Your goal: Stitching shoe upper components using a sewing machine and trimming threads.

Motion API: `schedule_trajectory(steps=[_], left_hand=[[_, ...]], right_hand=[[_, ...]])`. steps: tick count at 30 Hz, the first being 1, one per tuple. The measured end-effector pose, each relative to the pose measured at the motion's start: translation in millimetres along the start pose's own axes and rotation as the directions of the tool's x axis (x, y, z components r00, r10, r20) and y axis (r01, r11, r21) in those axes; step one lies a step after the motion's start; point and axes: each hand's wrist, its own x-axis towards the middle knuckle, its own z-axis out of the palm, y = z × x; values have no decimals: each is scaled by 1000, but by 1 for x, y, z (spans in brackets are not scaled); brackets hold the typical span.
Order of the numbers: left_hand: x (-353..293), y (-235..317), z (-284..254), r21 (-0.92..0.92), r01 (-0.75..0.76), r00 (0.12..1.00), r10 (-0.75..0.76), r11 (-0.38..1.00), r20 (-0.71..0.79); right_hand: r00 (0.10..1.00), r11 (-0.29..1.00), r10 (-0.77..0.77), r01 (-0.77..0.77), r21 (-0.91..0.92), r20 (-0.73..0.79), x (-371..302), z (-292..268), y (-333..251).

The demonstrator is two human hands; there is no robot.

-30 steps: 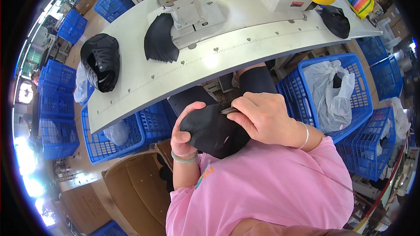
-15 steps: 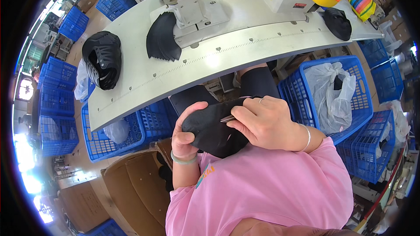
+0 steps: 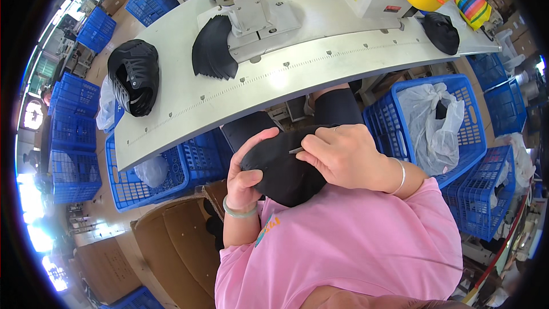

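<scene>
A black fabric shoe upper (image 3: 286,174) is held above my lap, below the table's front edge. My left hand (image 3: 246,171) grips its rounded left end, thumb on the near side and fingers around the far side. Over the upper's right part, my right hand (image 3: 343,157) is closed in a pinch on a small metal tool (image 3: 295,150). Only its slim tip shows, lying against the black fabric; the rest is hidden by the fingers, so its exact kind cannot be made out.
On the white table (image 3: 269,88) stand a sewing machine (image 3: 251,17), a fanned stack of black pieces (image 3: 214,48), a black shoe (image 3: 134,77) and another black upper (image 3: 440,32). Blue crates (image 3: 423,131) flank me right and left (image 3: 148,186). A cardboard box (image 3: 177,246) is at lower left.
The right hand has shifted slightly along the upper, and less of the metal tool shows. The left hand still grips the same end, its thumb moved a little right.
</scene>
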Motion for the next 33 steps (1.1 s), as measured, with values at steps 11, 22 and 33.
schedule_trajectory(steps=[11, 22, 33], left_hand=[[1, 3, 13, 73, -55, 993, 62, 996, -101], [-7, -1, 3, 130, -42, 982, 66, 991, -179], [-11, 1, 7, 185, -76, 976, 111, 980, -186]], right_hand=[[995, 999, 35, -33, 25, -90, -1, -3, -8], [997, 1000, 11, -12, -5, -71, 1, -3, -11], [998, 988, 57, -54, 148, -15, -2, 2, -8]])
